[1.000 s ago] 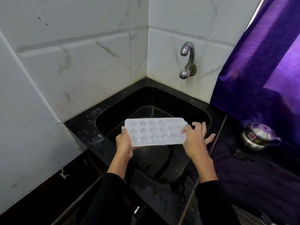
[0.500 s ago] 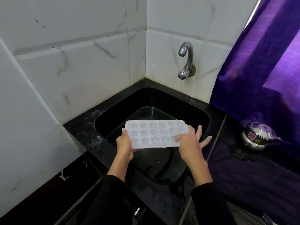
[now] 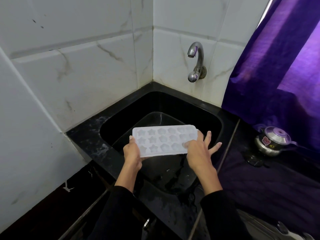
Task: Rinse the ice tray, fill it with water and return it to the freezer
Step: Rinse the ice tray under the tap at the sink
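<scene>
A white ice tray [image 3: 162,139] with star and flower shaped cells is held flat above the black sink [image 3: 213,118]. My left hand [image 3: 133,151] grips its left short end, thumb on the rim. At the tray's right end, my right hand [image 3: 199,151] lies on top of the cells with its fingers spread and the thumb pressing on them. The metal tap [image 3: 195,61] sticks out of the tiled wall behind the sink, and no water runs from it.
A dark basin [image 3: 155,116] sits inside the sink under the tray. White marbled tiles close the corner at left and back. A purple curtain [image 3: 277,66] hangs at right above a steel kettle [image 3: 271,141] on the black counter.
My right hand slid from the tray's right edge onto its top, over the right-hand cells. The tray sank slightly toward me; the left hand kept its hold.
</scene>
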A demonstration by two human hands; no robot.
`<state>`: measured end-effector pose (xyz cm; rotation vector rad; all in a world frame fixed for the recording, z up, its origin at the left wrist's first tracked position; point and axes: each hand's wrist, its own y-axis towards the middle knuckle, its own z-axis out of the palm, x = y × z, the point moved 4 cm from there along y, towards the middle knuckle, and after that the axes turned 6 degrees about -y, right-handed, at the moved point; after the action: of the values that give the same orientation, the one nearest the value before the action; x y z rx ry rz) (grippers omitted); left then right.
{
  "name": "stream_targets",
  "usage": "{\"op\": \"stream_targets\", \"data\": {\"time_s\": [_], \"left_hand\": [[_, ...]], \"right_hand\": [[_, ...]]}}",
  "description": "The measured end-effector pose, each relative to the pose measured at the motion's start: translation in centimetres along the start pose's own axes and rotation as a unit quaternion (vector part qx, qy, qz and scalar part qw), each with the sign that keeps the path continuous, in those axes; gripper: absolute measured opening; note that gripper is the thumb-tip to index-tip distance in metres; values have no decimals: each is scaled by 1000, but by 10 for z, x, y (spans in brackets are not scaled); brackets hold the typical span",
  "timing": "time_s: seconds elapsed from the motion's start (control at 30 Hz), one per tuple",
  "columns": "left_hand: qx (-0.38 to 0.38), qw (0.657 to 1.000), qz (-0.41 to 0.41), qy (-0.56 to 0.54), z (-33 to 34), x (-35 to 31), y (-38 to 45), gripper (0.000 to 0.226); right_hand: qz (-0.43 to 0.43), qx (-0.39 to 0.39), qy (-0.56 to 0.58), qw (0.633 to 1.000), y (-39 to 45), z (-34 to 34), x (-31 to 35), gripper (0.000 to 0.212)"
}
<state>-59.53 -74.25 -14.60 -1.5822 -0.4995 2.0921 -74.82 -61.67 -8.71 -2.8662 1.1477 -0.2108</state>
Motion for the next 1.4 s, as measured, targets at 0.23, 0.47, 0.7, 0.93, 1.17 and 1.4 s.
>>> {"op": "stream_targets", "data": {"time_s": [0.23, 0.47, 0.7, 0.93, 1.17, 1.4], "left_hand": [[-5, 1000, 1, -2, -2, -1, 2, 38], [7, 1000, 4, 4, 2, 1, 0, 38], [7, 1000, 5, 2, 6, 0, -3, 39], [7, 1000, 1, 11, 4, 4, -5, 36], [8, 1000, -1, 1, 6, 4, -5, 39], [8, 1000, -3, -2, 4, 6, -5, 38]], "right_hand": [[-8, -1, 2, 1000, -4, 2, 1, 56], [-15, -68, 35, 997, -5, -6, 2, 51], [-66, -12, 35, 997, -8, 2, 16, 66], [-45, 23, 19, 999, -7, 2, 14, 59], [-56, 2, 15, 998, -10, 2, 18, 59], [-33, 10, 27, 999, -8, 1, 16, 52]]}}
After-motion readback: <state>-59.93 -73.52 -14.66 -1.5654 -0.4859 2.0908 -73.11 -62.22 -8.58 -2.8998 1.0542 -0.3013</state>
